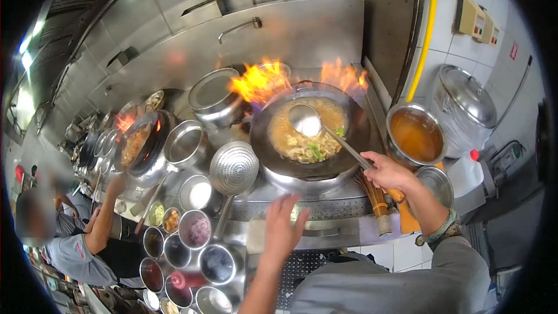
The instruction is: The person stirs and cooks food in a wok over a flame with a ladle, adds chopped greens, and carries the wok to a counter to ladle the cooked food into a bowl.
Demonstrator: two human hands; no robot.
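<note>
My right hand [386,171] is closed around the wooden-ended handle of a ladle [305,120]. The ladle's bowl hangs over a dark wok [354,142] holding brown broth and pale food with green pieces [314,150]. Orange flames [260,81] rise behind the wok's far rim. My left hand [283,224] is open, its fingers stretched out, with nothing in it; it hovers over the stove's front edge. Left of the wok, a perforated skimmer [234,167] lies with its handle toward me. Below my right hand is a bamboo wok brush [376,204].
Several metal containers, one with chopped onion-like pieces [195,229], stand at the left. A pot of orange-brown liquid [415,135], a lidded pot [465,96] and a white jug [466,174] are at the right. A co-worker [87,256] works at another flaming wok [142,145].
</note>
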